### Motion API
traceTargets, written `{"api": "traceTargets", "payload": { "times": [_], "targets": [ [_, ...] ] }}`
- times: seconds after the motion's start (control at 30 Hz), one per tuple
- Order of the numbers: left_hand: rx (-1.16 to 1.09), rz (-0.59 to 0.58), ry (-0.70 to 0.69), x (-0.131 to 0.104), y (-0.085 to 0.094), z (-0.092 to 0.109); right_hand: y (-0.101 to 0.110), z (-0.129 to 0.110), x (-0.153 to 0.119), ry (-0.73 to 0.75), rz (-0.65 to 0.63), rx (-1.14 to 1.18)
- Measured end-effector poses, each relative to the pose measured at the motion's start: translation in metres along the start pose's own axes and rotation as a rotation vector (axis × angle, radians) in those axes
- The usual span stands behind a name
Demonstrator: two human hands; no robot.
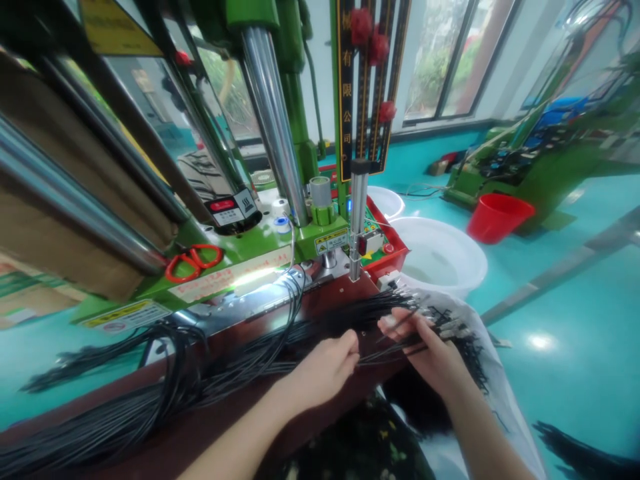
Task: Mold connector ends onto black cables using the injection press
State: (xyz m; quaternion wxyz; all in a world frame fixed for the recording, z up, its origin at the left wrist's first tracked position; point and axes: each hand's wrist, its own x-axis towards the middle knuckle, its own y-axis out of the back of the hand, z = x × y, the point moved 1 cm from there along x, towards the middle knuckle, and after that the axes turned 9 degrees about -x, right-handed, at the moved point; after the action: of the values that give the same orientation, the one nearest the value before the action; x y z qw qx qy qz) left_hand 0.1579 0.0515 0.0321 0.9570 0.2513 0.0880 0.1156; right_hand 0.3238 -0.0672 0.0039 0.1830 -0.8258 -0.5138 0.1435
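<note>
Black cables (pixel 120 413) lie in a long bundle along the brown bench (pixel 240 427) in front of a green press. My left hand (pixel 325 367) is closed above the bundle, fingertips pinched together; whatever is between them is hidden. To its right, my right hand (pixel 435 353) has thumb and fingers closed on a thin black cable (pixel 403 321). A small pale piece shows at its fingertips, too blurred to name. Cable ends with metallic-looking tips (pixel 453 328) lie just beyond the right hand, on a white sheet or sack (pixel 505 400).
The green press (pixel 250 267) stands close ahead, with orange-handled scissors (pixel 195 262) on its ledge and a red control box (pixel 393 257). Behind the bench at right are a white tub (pixel 470 267) and a red bucket (pixel 500 217). More black cables (pixel 580 453) are on the floor.
</note>
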Motion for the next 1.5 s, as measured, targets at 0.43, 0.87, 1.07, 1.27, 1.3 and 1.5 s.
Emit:
{"api": "traceTargets", "payload": {
  "times": [0.43, 0.87, 1.07, 1.27, 1.3, 1.5],
  "targets": [
    [-1.338, 0.230, 0.305, -0.017, -0.077, 0.003, -0.053, 0.024, 0.003, -0.253, -0.433, -0.293],
    [-1.339, 0.303, 0.242, 0.016, -0.057, 0.002, -0.069, -0.033, 0.057, -0.180, -0.767, -0.812],
    [-1.460, 0.328, 0.244, 0.020, -0.050, 0.000, -0.071, -0.030, 0.069, -0.156, -0.931, -0.988],
    [-1.537, 0.450, 0.221, 0.021, -0.044, -0.010, -0.085, -0.024, 0.089, -0.059, -1.167, -1.104],
    [-1.552, 0.479, 0.196, 0.022, -0.042, -0.013, -0.086, -0.021, 0.095, -0.072, -1.151, -1.112],
    [-1.641, 0.764, 0.128, 0.027, -0.027, -0.032, -0.081, 0.017, 0.152, 0.398, -0.475, -1.709]
  ]
}}
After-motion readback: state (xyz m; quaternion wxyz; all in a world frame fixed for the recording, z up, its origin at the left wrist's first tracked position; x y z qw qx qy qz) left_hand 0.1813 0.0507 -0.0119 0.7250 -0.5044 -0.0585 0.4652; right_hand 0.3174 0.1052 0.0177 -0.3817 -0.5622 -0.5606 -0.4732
